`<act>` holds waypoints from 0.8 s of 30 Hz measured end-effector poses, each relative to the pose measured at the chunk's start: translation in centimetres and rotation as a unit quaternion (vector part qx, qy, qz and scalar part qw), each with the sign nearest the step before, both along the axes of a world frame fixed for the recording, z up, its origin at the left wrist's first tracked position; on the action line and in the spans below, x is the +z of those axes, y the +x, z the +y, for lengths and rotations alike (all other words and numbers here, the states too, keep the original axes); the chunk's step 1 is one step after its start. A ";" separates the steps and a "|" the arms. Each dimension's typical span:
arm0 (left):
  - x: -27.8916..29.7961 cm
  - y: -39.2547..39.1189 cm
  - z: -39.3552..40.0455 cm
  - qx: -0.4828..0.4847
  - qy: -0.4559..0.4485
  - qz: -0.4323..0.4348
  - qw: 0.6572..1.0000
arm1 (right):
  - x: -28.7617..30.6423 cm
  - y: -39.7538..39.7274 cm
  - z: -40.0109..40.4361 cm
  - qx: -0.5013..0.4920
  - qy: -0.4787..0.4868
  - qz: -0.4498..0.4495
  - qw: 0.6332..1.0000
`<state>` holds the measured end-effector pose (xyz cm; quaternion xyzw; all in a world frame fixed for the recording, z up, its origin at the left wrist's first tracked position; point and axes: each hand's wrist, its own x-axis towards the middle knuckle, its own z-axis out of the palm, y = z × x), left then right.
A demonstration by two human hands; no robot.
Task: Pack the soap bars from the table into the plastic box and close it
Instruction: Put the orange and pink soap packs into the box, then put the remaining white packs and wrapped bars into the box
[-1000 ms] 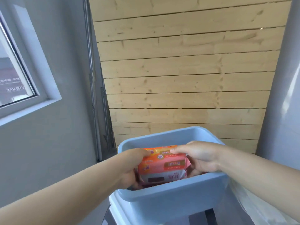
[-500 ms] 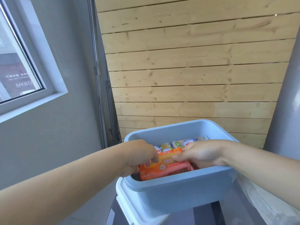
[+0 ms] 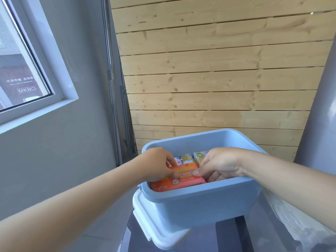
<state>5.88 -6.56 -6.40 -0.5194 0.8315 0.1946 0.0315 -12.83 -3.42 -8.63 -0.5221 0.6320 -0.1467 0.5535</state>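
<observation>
A light blue plastic box (image 3: pixel 203 206) stands at the lower middle, resting on its white lid (image 3: pixel 154 228). Inside, against the near wall, lies an orange and pink wrapped soap bar (image 3: pixel 179 180). My left hand (image 3: pixel 158 164) pinches its left upper edge and my right hand (image 3: pixel 220 165) pinches its right upper edge, both reaching inside the box. Behind it sit other wrapped soap bars, a white and yellow one (image 3: pixel 183 158) and a yellow one (image 3: pixel 201 156). The box bottom is hidden.
The box and lid sit on a dark glossy table (image 3: pixel 227 237). A white plastic bag (image 3: pixel 298 226) lies at the right. A wooden plank wall (image 3: pixel 209 79) stands behind, a grey wall with a window (image 3: pixel 21 66) on the left.
The orange soap bar has gone down from above the rim to deep inside the box, with both hands following it down. The other soap bars behind it have come into view.
</observation>
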 end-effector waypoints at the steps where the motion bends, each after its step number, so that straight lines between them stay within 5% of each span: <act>1: 0.1 0.1 -0.2 -0.002 0.005 -0.003 1.000 | -0.1 0.1 -0.1 -0.001 0.000 -0.001 1.000; 6: 0.1 0.3 -0.4 -0.007 0.006 0.005 1.000 | 0.2 0.3 0.6 0.003 -0.034 0.072 0.997; 10: -0.4 0.6 1.5 0.045 -0.039 0.170 0.984 | 0.8 0.6 2.1 -0.047 -0.200 0.265 0.942; 14: -0.8 2.4 5.5 0.102 -0.161 0.342 0.920 | 0.2 1.8 6.3 -0.139 -0.367 0.205 0.897; 17: -1.8 3.8 9.4 0.102 -0.208 0.395 0.889 | -0.9 3.4 10.3 -0.148 -0.456 0.172 0.861; 21: -3.7 4.7 13.9 0.111 -0.178 0.413 0.886 | -2.8 5.0 15.1 -0.181 -0.520 0.204 0.810; 24: -6.0 4.7 16.3 0.113 -0.101 0.362 0.920 | -5.3 6.3 18.1 -0.171 -0.456 0.172 0.856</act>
